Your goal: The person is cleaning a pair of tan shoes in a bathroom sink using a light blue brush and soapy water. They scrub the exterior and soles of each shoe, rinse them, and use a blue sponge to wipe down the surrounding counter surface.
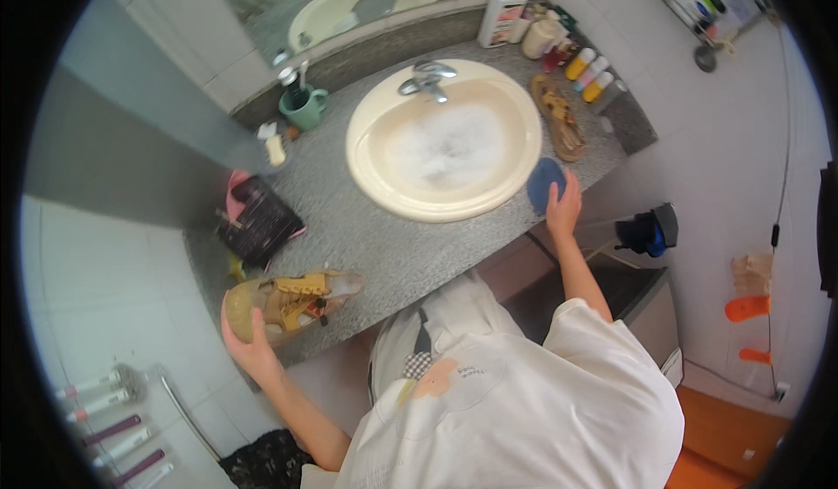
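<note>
At the counter's left end, my left hand [252, 345] grips the rounded olive-yellow end of a tan strappy shoe [298, 302], thumb on the near side and fingers on the far side. The shoe lies on the grey speckled countertop [340, 240]. My right hand [564, 207] holds the right edge of a flat, round blue pad [545, 184] beside the washbasin. Its fingers partly hide that edge. Just beyond the pad lies a brown strappy sandal [560, 119]. White foam [452, 142] covers the bottom of the cream washbasin [363, 181], under a chrome faucet [427, 81].
A green mug [304, 109] with brushes and a soap bar [275, 152] stand back left, above a dark pouch [262, 220]. Several bottles [543, 37] line the back right corner. A mirror [347, 4] rises behind the basin. Brushes [111, 417] hang at lower left.
</note>
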A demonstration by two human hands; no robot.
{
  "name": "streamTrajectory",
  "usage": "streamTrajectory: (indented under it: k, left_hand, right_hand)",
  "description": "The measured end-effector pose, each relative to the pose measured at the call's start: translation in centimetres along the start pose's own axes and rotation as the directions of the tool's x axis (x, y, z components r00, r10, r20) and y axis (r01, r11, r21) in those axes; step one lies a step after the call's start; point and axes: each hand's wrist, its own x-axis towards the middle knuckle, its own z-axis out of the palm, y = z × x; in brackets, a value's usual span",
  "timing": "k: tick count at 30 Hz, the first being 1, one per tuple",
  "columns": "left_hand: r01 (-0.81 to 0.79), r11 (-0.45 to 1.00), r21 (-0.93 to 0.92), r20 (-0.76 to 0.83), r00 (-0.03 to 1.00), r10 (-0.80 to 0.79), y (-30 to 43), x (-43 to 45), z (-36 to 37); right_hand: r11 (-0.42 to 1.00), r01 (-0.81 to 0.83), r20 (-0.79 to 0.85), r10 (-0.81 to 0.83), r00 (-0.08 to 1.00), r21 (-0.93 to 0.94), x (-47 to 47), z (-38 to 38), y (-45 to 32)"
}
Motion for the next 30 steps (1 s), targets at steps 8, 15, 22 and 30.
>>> streamTrajectory:
  k: [8, 15, 22, 30]
  left_hand:
    - [-0.127, 0.99, 0.059, 0.195, 0.974, 0.114, -0.4, 2.0, 5.5]
    - [-0.222, 0.964, 0.147, 0.332, 0.929, 0.164, 0.0, 2.8, 10.1]
    - [-0.201, 0.957, 0.208, 0.304, 0.944, 0.132, -0.2, 4.3, 10.8]
    - [-0.242, 0.919, 0.31, 0.287, 0.946, 0.153, 1.0, 3.7, 12.3]
  right_hand:
    - [0.928, -0.372, 0.288, 0.35, 0.891, 0.023, 3.5, -2.0, 4.4]
    - [0.984, -0.104, 0.12, 0.122, 0.985, -0.141, 3.5, 3.4, 6.9]
    - [0.953, -0.273, -0.137, 0.255, 0.957, -0.134, 5.0, 2.6, 5.8]
    - [0.851, 0.326, 0.306, -0.466, 0.83, 0.411, 9.4, 8.1, -7.5]
